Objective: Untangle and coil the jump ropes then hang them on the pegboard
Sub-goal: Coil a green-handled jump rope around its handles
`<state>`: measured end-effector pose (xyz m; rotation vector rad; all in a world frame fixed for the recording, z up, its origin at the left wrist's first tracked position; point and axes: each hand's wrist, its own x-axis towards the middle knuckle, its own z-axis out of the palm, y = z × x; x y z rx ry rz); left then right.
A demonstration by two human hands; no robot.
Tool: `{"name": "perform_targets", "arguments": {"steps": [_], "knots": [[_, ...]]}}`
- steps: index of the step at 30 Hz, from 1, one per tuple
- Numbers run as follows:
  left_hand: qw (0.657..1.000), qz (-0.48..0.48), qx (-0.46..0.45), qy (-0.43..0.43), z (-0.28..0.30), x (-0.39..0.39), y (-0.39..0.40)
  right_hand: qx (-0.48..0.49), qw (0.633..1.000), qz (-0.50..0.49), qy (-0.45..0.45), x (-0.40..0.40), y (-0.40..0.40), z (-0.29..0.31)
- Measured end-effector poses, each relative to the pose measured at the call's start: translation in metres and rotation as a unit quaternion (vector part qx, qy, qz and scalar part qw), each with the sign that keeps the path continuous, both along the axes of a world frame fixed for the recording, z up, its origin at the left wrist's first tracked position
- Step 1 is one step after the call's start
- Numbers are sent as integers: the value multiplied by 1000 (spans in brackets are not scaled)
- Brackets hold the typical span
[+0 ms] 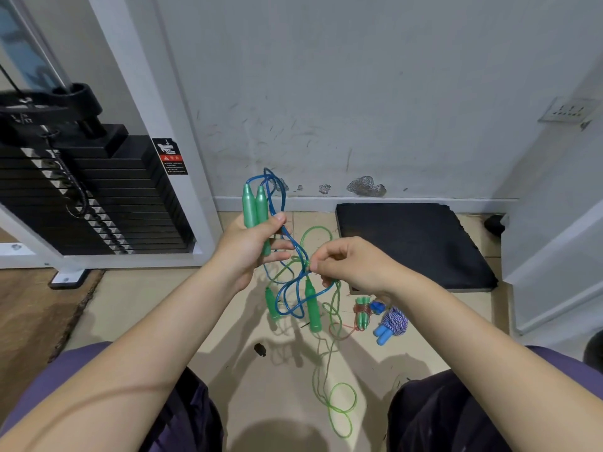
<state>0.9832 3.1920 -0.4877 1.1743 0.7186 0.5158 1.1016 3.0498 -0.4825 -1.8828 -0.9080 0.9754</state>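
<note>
My left hand (253,244) grips two green handles (255,205) of a blue jump rope (287,288), held upright in front of me. The blue cord loops over the handle tops and hangs down, tangled with a green jump rope (339,399). My right hand (350,265) pinches the cords at the tangle, just right of my left hand. Two more green handles (311,305) dangle below the tangle, and the green cord trails in loops on the floor between my knees. No pegboard is in view.
On the floor at the right lie a coiled red rope with green handles (362,313) and a coiled blue-and-white rope with blue handles (391,324). A black mat (411,243) lies by the wall. A weight-stack machine (98,197) stands at the left.
</note>
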Motion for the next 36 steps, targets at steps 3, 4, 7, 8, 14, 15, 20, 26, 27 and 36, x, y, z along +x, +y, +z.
{"name": "perform_targets", "arguments": {"steps": [3,4,7,8,14,15,20,26,27,36], "knots": [[999,-11,-29,-8,1,0,-1,28,999,-13,24,1,1,-2],[999,-18,-40,-10,2,1,-2,30,999,-14,30,1,2,-4],[997,-46,-55,-17,3,2,-9,25,1000,-7,17,-3,4,-5],[997,-49,-59,-21,3,3,-9,18,1000,-5,-5,-4,4,-5],[998,-14,-59,-11,2,3,-3,40,996,8,-76,-4,5,-4],[998,-6,-62,-6,1,3,-2,48,996,1,-71,-3,4,-4],[990,38,-134,-24,0,1,4,95,994,-21,-54,2,3,-5],[986,74,-148,-10,-1,-2,19,164,979,-92,-82,18,1,-5],[988,71,-135,-8,-1,-3,19,170,977,-106,-74,21,0,-4],[995,26,-87,-34,8,-4,2,55,996,14,-74,17,-2,-4]]}}
